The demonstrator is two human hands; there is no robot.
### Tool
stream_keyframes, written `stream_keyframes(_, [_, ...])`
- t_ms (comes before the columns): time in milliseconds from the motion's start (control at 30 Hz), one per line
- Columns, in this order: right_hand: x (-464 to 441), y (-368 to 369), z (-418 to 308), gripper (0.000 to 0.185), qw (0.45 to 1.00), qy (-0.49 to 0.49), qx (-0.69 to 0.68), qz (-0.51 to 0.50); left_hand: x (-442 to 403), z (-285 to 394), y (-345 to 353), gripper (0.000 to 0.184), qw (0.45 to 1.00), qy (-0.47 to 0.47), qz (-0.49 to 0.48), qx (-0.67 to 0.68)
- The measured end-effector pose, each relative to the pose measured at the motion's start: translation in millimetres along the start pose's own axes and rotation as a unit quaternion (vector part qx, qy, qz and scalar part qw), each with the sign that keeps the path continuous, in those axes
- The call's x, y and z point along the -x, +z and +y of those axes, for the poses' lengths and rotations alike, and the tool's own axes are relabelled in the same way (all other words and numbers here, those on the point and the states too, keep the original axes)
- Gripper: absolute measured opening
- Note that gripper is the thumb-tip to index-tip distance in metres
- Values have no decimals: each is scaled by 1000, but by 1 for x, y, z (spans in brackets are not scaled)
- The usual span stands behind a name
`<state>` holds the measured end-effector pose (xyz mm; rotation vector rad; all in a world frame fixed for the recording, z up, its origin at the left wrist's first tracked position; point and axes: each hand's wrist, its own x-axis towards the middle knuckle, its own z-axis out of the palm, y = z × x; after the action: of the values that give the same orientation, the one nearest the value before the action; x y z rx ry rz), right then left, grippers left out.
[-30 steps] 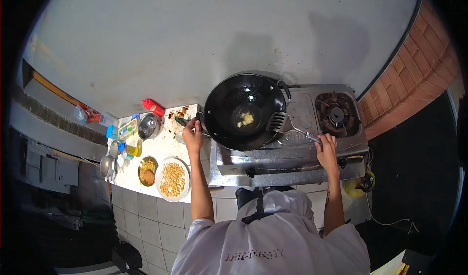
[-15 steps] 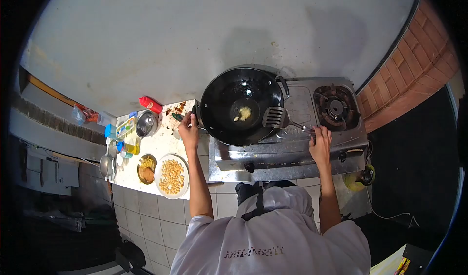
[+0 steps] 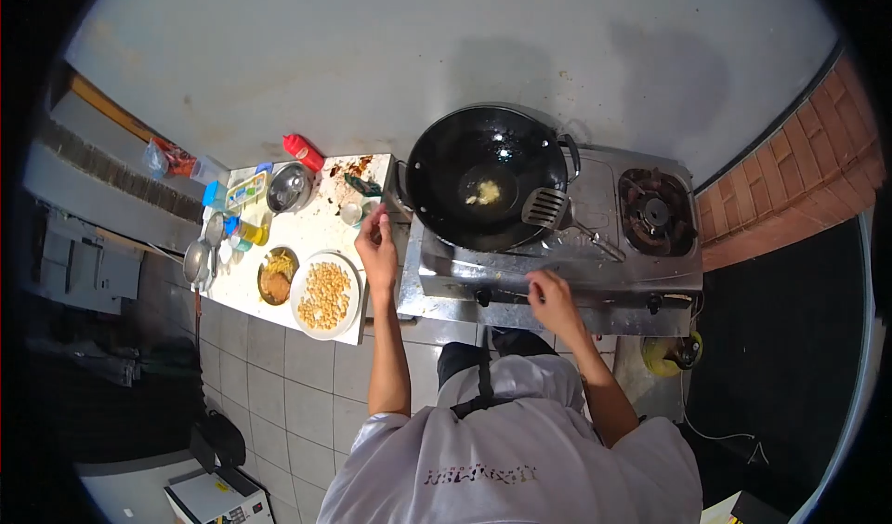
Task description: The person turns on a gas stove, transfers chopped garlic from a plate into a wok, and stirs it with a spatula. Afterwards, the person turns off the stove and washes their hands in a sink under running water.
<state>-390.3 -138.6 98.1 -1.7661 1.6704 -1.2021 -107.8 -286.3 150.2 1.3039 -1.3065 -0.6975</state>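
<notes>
A black wok [image 3: 455,176] stands on the left burner, with a small heap of pale yellow chopped food [image 3: 487,192] in oil at its bottom. A slotted metal spatula [image 3: 548,208] leans on the wok's right rim, its handle lying over the stove top. My left hand [image 3: 375,253] is raised just below the wok's left handle, apart from it, fingers loosely bent and nothing seen in them. In front of the stove, my right hand [image 3: 555,306] hovers empty with curled, slightly parted fingers, right of the left control knob [image 3: 482,297].
On the white side table, a plate of peanut-like pieces [image 3: 324,295] stands beside a bowl of yellow and orange-brown food [image 3: 277,278]. Behind are a metal bowl [image 3: 289,188], a red squeeze bottle [image 3: 304,152] and an oil bottle [image 3: 253,233]. The right burner [image 3: 656,213] is bare.
My right hand has let go of the spatula handle and moved left, toward the stove's front. My left hand has come away from the wok's left handle. The camera view has shifted.
</notes>
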Motion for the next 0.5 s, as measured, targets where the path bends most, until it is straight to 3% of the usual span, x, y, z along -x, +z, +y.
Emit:
stream_keyframes(100, [24,40,-1,15,986,69,-1,-151,26,10,-23,31,998,-47,-19,28])
stream_keyframes(200, [43,79,-8,19,975,114,21,-189,58,10,-57,30,998,-44,-36,33])
stream_keyframes(267, [58,106,-8,26,978,82,69,-178,84,8,-83,30,995,-71,-41,57])
stream_keyframes(333, [59,128,-16,31,979,71,175,-72,114,10,-109,29,992,-96,-38,74])
stream_keyframes(367, [54,128,-22,32,971,125,170,-109,129,10,-121,29,992,-101,-40,70])
stream_keyframes(500, [51,139,-43,31,949,132,277,-80,200,-9,-159,29,982,-154,-49,100])
